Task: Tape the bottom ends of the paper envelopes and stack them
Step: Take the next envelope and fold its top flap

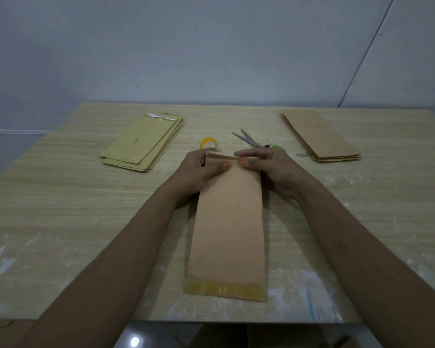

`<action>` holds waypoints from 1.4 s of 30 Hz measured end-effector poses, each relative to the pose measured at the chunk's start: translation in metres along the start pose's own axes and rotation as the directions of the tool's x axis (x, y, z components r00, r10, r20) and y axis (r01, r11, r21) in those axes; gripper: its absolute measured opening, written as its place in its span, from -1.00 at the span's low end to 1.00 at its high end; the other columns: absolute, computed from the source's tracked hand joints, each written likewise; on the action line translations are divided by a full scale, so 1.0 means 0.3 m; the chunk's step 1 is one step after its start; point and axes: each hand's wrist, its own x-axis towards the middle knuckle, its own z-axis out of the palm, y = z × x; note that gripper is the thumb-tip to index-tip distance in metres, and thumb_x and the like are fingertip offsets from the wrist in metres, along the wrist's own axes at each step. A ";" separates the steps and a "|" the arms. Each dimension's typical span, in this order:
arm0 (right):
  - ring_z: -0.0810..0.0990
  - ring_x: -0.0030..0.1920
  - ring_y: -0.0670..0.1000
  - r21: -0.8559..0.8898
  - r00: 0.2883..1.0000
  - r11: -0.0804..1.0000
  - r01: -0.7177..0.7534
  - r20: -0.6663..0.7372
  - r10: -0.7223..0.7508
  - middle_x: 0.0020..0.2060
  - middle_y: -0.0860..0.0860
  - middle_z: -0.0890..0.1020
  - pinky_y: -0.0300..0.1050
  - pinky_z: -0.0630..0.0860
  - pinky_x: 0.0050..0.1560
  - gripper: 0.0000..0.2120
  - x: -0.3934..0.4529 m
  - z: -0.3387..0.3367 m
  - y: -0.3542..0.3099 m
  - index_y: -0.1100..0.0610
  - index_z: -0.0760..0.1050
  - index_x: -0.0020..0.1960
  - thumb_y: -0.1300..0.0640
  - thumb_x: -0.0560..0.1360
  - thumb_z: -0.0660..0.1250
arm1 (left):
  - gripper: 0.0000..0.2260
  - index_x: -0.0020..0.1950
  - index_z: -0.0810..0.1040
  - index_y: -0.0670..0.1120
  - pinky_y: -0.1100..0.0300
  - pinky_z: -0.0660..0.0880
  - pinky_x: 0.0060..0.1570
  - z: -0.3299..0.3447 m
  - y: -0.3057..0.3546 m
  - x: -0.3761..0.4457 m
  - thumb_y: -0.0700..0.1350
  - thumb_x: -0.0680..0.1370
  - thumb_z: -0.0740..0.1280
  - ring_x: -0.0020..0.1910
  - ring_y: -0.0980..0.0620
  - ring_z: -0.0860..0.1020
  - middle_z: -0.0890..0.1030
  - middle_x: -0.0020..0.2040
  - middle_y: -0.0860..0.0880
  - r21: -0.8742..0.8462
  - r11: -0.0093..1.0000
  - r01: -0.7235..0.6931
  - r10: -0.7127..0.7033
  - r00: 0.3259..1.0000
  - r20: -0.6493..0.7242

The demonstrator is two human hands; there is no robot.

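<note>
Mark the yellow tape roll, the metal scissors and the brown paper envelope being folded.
yellow tape roll [208, 142]: head view, on the ring's upper rim.
metal scissors [248, 139]: head view, on the blades near the pivot.
brown paper envelope [227, 222]: head view, on the middle of its flat face.

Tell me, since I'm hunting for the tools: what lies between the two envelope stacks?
In the head view, the tape roll and scissors lie between the left stack and right stack.
</note>
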 end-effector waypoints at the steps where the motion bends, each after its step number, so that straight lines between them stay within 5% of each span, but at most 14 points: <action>1: 0.63 -0.20 -0.08 0.006 1.000 1.000 0.001 -0.006 -0.001 -0.21 0.01 0.69 -0.25 0.54 -0.20 -0.79 0.001 -0.001 0.001 0.07 0.69 -0.03 0.34 0.47 0.41 | -0.85 0.12 0.57 -0.28 0.18 0.51 -0.16 -0.002 0.002 0.002 -0.27 0.57 0.38 -0.13 0.00 0.56 0.61 -0.08 -0.16 0.008 1.000 0.002 -0.002 1.000 -0.003; 4: 0.64 -0.23 -0.09 0.016 0.999 1.000 0.019 -0.045 -0.018 -0.24 0.00 0.70 -0.26 0.55 -0.23 -0.80 -0.001 0.000 -0.002 0.10 0.68 -0.05 0.36 0.44 0.43 | -0.84 0.03 0.64 -0.11 0.27 0.52 -0.15 -0.008 0.005 0.007 -0.33 0.58 0.33 -0.15 0.09 0.58 0.66 -0.08 -0.06 0.016 1.000 -0.019 0.019 1.000 0.003; 15: 0.65 -0.28 -0.03 -0.022 0.981 0.997 0.080 -0.175 -0.083 -0.30 0.03 0.69 -0.16 0.59 -0.28 -0.88 -0.003 0.012 0.000 0.17 0.68 -0.11 0.33 0.38 0.51 | -0.79 -0.08 0.65 -0.10 0.31 0.52 -0.20 -0.007 0.000 0.011 -0.39 0.56 0.33 -0.25 0.15 0.59 0.68 -0.22 0.01 -0.013 0.997 -0.075 0.074 0.996 -0.055; 19: 0.62 -0.30 -0.07 0.005 0.996 0.997 0.080 -0.037 -0.079 -0.25 0.03 0.69 -0.22 0.56 -0.32 -0.76 -0.006 0.014 0.012 0.13 0.68 0.04 0.39 0.48 0.38 | -0.79 -0.06 0.63 -0.13 0.30 0.50 -0.25 -0.024 -0.002 0.016 -0.41 0.56 0.30 -0.30 0.16 0.58 0.68 -0.24 0.01 -0.018 0.998 -0.067 0.065 0.993 -0.097; 23: 0.62 -0.21 -0.07 0.000 0.995 0.995 0.096 -0.016 -0.096 -0.24 0.02 0.70 -0.26 0.54 -0.21 -0.71 0.004 -0.001 0.027 0.13 0.69 -0.02 0.44 0.47 0.33 | -0.77 -0.07 0.64 -0.08 0.30 0.49 -0.29 -0.029 0.000 0.007 -0.38 0.57 0.29 -0.30 0.15 0.57 0.68 -0.24 0.08 0.037 0.998 -0.051 0.054 0.996 -0.068; 29: 0.65 -0.11 -0.08 -0.037 0.986 0.985 0.167 0.017 -0.166 -0.19 0.02 0.73 -0.27 0.53 -0.06 -0.71 0.011 0.005 0.045 0.16 0.70 -0.07 0.48 0.46 0.31 | -0.81 -0.18 0.63 -0.07 0.31 0.42 -0.35 -0.020 0.017 0.000 -0.05 0.60 0.36 -0.35 0.15 0.51 0.61 -0.30 0.03 0.031 0.999 0.013 -0.011 0.998 -0.067; 33: 0.65 -0.06 -0.06 -0.056 0.981 0.980 0.192 0.028 -0.191 -0.15 0.04 0.73 -0.27 0.53 -0.02 -0.73 0.010 0.010 0.046 0.20 0.68 -0.05 0.48 0.46 0.31 | -0.89 -0.16 0.61 -0.13 0.29 0.45 -0.38 -0.024 0.001 0.002 -0.18 0.56 0.41 -0.39 0.10 0.53 0.62 -0.30 -0.09 0.026 0.999 0.028 -0.027 0.998 -0.050; 38: 0.55 -0.29 -0.02 -0.080 0.992 0.989 0.128 0.006 -0.128 -0.34 0.06 0.60 -0.24 0.47 -0.28 -0.67 0.008 0.014 0.039 0.08 0.69 -0.01 0.41 0.47 0.26 | -0.92 -0.17 0.64 -0.12 0.30 0.47 -0.32 -0.026 -0.007 0.008 -0.22 0.53 0.45 -0.35 0.14 0.56 0.65 -0.30 -0.02 0.056 0.998 -0.023 0.027 0.997 -0.077; 42: 0.55 -0.39 -0.15 -0.067 0.998 0.996 0.057 -0.017 -0.058 -0.36 -0.14 0.63 -0.27 0.44 -0.36 -0.83 0.010 0.022 0.027 0.12 0.69 -0.06 0.15 0.52 0.32 | -0.92 -0.17 0.64 -0.12 0.29 0.50 -0.25 -0.018 -0.013 0.013 -0.25 0.51 0.46 -0.30 0.15 0.58 0.66 -0.28 -0.01 0.089 0.995 -0.047 0.055 0.994 -0.089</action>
